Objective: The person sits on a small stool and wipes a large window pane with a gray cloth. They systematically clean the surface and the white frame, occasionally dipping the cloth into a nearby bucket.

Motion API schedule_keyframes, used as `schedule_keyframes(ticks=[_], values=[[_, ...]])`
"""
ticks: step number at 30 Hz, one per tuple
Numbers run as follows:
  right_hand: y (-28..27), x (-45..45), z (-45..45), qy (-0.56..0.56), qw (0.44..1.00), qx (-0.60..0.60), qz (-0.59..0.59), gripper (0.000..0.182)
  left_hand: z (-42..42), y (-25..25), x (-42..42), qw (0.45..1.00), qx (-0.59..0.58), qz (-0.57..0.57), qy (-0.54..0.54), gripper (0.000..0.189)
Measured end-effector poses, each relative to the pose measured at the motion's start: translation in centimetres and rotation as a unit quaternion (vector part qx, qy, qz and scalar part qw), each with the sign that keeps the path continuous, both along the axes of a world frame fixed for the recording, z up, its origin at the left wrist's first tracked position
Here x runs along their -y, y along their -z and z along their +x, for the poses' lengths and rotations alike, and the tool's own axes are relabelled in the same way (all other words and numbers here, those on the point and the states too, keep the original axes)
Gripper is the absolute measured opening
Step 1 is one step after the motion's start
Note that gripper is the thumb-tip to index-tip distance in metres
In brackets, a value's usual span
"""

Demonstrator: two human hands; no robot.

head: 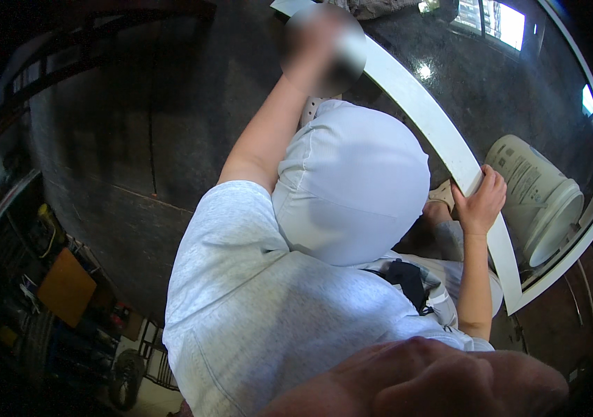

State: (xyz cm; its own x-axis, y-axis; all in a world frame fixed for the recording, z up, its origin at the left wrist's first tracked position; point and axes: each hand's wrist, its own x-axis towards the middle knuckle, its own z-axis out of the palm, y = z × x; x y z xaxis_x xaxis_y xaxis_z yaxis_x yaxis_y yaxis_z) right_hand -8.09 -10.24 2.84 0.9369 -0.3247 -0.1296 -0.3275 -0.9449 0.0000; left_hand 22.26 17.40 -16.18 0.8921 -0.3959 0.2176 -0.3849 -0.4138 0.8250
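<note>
A long white frame with a mitred corner runs from the top of the picture down to the lower right. Around its near bar, my right hand has the thumb on one edge and the fingers over the other. My left arm reaches up to the far part of this bar; a round blur covers my left hand, so its grip is hidden. My bent knee in light trousers rises between my arms. I cannot tell whether the frame holds glass.
Inside the frame's outline, a white plastic bucket bearing printing lies tilted. A bunched cloth sits at the top edge. The dark floor stretches left, towards an orange-brown panel and a wheel amid clutter.
</note>
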Motion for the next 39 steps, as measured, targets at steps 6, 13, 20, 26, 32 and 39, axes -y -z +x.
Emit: schedule_keyframes(ticks=[6, 13, 20, 26, 32, 39], values=[[0.0, 0.1, -0.2, 0.010, 0.999, -0.024, -0.024, 0.080, -0.9, 0.5, 1.7, 0.980, 0.130, 0.127, -0.076, 0.015], [0.2, 0.3, -0.3, 0.004, 1.000, -0.005, -0.014, 0.080, -0.5, 1.5, 3.1, 0.980, 0.129, 0.125, -0.081, 0.008], [0.2, 0.3, -0.1, 0.006, 1.000, -0.005, -0.007, 0.080, 0.1, 2.0, 2.5, 0.973, 0.108, 0.173, -0.109, 0.009], [0.4, 0.2, -0.1, 0.006, 1.000, -0.011, -0.017, 0.081, 4.3, 5.8, -3.6, 0.975, 0.099, 0.163, -0.115, 0.012], [0.3, 0.1, 0.0, 0.007, 1.000, -0.011, -0.007, 0.081, 2.3, 4.7, -3.8, 0.979, 0.077, 0.153, -0.111, 0.011], [-0.1, -0.2, 0.0, 0.013, 1.000, -0.023, -0.015, 0.080, 0.2, 2.8, -4.5, 0.969, 0.092, 0.207, -0.099, 0.012]])
